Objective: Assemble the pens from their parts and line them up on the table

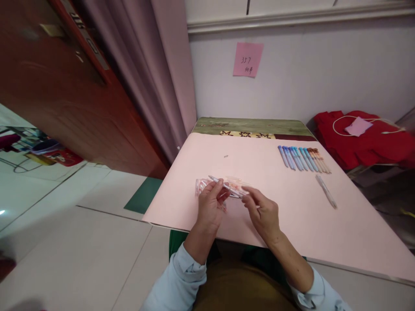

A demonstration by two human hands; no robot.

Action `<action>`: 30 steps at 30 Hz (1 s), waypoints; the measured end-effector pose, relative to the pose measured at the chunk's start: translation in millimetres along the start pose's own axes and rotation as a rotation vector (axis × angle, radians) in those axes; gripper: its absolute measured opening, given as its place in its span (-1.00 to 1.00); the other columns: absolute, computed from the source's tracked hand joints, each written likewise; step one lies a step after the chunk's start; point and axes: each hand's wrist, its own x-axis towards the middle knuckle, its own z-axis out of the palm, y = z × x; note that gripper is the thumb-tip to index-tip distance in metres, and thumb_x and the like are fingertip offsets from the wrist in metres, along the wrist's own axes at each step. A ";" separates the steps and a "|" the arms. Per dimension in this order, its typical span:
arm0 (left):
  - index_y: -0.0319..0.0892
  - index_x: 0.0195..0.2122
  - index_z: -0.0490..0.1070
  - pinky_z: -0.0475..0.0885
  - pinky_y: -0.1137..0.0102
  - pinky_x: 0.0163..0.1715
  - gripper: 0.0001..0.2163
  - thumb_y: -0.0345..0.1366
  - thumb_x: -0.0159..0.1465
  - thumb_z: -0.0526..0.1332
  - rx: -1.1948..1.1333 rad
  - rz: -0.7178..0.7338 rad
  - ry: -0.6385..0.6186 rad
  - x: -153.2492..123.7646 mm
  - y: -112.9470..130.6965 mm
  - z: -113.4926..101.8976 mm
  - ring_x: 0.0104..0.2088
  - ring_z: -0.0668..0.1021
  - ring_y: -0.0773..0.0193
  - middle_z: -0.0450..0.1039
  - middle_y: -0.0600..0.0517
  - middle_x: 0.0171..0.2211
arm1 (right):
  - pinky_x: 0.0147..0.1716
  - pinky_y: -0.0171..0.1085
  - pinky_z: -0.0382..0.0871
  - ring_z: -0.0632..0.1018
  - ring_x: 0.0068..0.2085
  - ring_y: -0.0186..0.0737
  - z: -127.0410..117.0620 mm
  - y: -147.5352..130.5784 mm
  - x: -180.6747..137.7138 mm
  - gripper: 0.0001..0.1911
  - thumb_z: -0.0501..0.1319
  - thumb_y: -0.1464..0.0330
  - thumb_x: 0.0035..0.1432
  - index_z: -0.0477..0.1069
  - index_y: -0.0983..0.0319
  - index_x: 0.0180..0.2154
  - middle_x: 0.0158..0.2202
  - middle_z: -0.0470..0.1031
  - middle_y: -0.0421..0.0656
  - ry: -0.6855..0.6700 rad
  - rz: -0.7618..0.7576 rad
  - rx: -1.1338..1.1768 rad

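Over the flat pink desk (298, 216), a slim whitish pen (232, 189) is pinched by the left grip (210, 202), slanting toward the right grip (264, 211), whose closure is unclear.

A pink note (249, 48) stuck to the pale wall (292, 77) above the table (324, 233) bore the handwritten number 357 in dark strokes, and beneath it, slightly to the right, stood two handwritten characters, apparently Chinese, too small and blurred to be read with certainty.
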 end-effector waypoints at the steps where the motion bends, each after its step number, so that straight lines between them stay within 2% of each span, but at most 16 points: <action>1: -0.24 -0.41 0.43 0.43 0.47 -0.38 -0.78 -0.28 0.03 0.44 -0.004 0.008 0.006 0.6 0.2 0.0 -0.46 0.55 0.37 0.52 0.04 -0.45 | -0.38 -0.32 0.38 0.55 -0.43 -0.26 0.6 0.1 0.0 -0.66 0.21 0.10 0.22 0.43 0.18 -0.08 -0.40 0.57 -0.18 0.029 -0.010 0.000; 3: -0.25 -0.42 0.43 0.43 0.48 -0.37 -0.78 -0.28 0.02 0.44 -0.006 0.020 0.021 1.6 0.9 0.0 -0.46 0.55 0.38 0.52 0.04 -0.45 | -0.39 -0.31 0.39 0.53 -0.43 -0.25 2.2 -0.7 0.0 -0.63 0.30 0.10 0.12 0.43 0.18 -0.11 -0.38 0.55 -0.18 0.071 -0.028 0.006; 6: -0.25 -0.41 0.44 0.43 0.48 -0.35 -0.78 -0.29 0.02 0.44 -0.008 0.018 0.027 1.9 1.9 0.6 -0.45 0.55 0.39 0.53 0.04 -0.44 | -0.42 -0.31 0.39 0.51 -0.47 -0.26 3.4 -1.9 1.0 -0.72 0.26 0.10 0.16 0.47 0.18 -0.32 -0.46 0.53 -0.18 0.052 0.028 0.070; 11: -0.24 -0.35 0.47 0.45 0.47 -0.33 -0.79 -0.29 0.05 0.43 0.020 0.026 0.002 -0.8 3.8 3.5 -0.40 0.57 0.36 0.55 0.02 -0.37 | -0.54 -0.34 0.36 0.49 -0.60 -0.29 0.7 -1.1 4.7 -0.49 0.05 0.00 0.29 0.45 0.21 -0.50 -0.61 0.47 -0.19 -0.186 0.265 0.329; 13: -0.24 -0.34 0.47 0.45 0.47 -0.33 -0.80 -0.30 0.06 0.42 0.020 0.035 -0.001 -1.8 4.7 3.6 -0.39 0.58 0.36 0.55 0.01 -0.36 | -0.52 -0.33 0.37 0.50 -0.57 -0.28 -1.5 -2.9 5.0 -0.51 0.05 -0.01 0.29 0.48 0.21 -0.41 -0.57 0.49 -0.18 -0.191 0.245 0.332; 16: -0.22 -0.35 0.46 0.45 0.49 -0.37 -0.81 -0.30 0.08 0.41 0.022 0.023 -0.011 -3.8 5.6 2.4 -0.43 0.57 0.36 0.54 0.02 -0.41 | -0.43 -0.32 0.39 0.50 -0.48 -0.28 -5.8 -10.4 2.3 -0.60 0.27 0.01 0.11 0.47 0.18 -0.20 -0.46 0.52 -0.20 -0.054 0.122 0.188; 18: -0.22 -0.35 0.46 0.45 0.49 -0.40 -0.82 -0.29 0.09 0.40 0.031 0.012 -0.024 -6.5 6.3 2.0 -0.45 0.57 0.36 0.53 0.03 -0.43 | -0.41 -0.33 0.37 0.48 -0.47 -0.28 -9.2 -17.1 -0.4 -0.64 0.34 0.04 0.03 0.47 0.17 -0.27 -0.46 0.51 -0.21 0.012 0.071 0.122; 19: -0.22 -0.34 0.46 0.46 0.49 -0.40 -0.82 -0.30 0.10 0.40 0.035 0.013 -0.027 -8.3 6.8 2.4 -0.45 0.57 0.35 0.54 0.02 -0.42 | -0.41 -0.33 0.36 0.46 -0.48 -0.29 -11.0 -20.1 -1.4 -0.67 0.32 0.05 0.06 0.46 0.18 -0.34 -0.48 0.49 -0.20 0.011 0.081 0.139; 20: -0.22 -0.33 0.47 0.46 0.48 -0.39 -0.83 -0.30 0.10 0.40 0.040 0.013 -0.031 -10.4 7.5 3.4 -0.44 0.58 0.34 0.55 0.00 -0.40 | -0.43 -0.33 0.34 0.45 -0.50 -0.30 -12.8 -22.7 -2.0 -0.67 0.28 0.05 0.10 0.44 0.19 -0.41 -0.51 0.47 -0.20 -0.014 0.122 0.197; 22: -0.25 -0.30 0.49 0.48 0.46 -0.34 -0.82 -0.31 0.11 0.39 0.044 0.004 -0.041 -15.1 9.5 6.8 -0.40 0.59 0.32 0.57 -0.05 -0.35 | -0.51 -0.34 0.30 0.39 -0.58 -0.33 -16.3 -26.0 -1.7 -0.59 0.20 0.02 0.16 0.39 0.21 -0.49 -0.59 0.41 -0.21 -0.114 0.297 0.420; 24: -0.27 -0.27 0.51 0.48 0.41 -0.28 -0.81 -0.32 0.11 0.39 0.042 -0.021 -0.066 -19.7 11.9 11.5 -0.37 0.60 0.29 0.58 -0.10 -0.32 | -0.63 -0.37 0.20 0.29 -0.66 -0.39 -19.8 -26.6 -0.2 -0.54 0.17 -0.02 0.17 0.35 0.22 -0.51 -0.64 0.33 -0.25 -0.262 0.532 0.685; 26: -0.29 -0.26 0.51 0.48 0.38 -0.23 -0.79 -0.32 0.11 0.40 0.041 -0.043 -0.092 -23.1 14.1 16.7 -0.35 0.61 0.27 0.59 -0.13 -0.30 | -0.69 -0.39 0.11 0.21 -0.69 -0.42 -23.6 -25.8 0.7 -0.53 0.16 -0.04 0.15 0.37 0.24 -0.47 -0.65 0.27 -0.29 -0.366 0.698 0.847; 28: -0.29 -0.29 0.51 0.47 0.38 -0.23 -0.79 -0.32 0.08 0.42 0.052 -0.032 -0.095 -24.6 15.4 21.4 -0.36 0.60 0.29 0.58 -0.12 -0.32 | -0.66 -0.38 0.17 0.25 -0.67 -0.40 -28.1 -24.7 -0.6 -0.51 0.13 -0.06 0.16 0.42 0.26 -0.37 -0.61 0.33 -0.26 -0.327 0.685 0.857; 30: -0.29 -0.36 0.50 0.46 0.41 -0.25 -0.79 -0.32 0.04 0.44 0.064 0.010 -0.086 -24.4 15.5 25.5 -0.39 0.58 0.33 0.57 -0.09 -0.36 | -0.57 -0.35 0.28 0.35 -0.59 -0.35 -33.3 -24.3 -3.7 -0.51 0.20 -0.06 0.11 0.44 0.24 -0.25 -0.54 0.41 -0.23 -0.186 0.506 0.699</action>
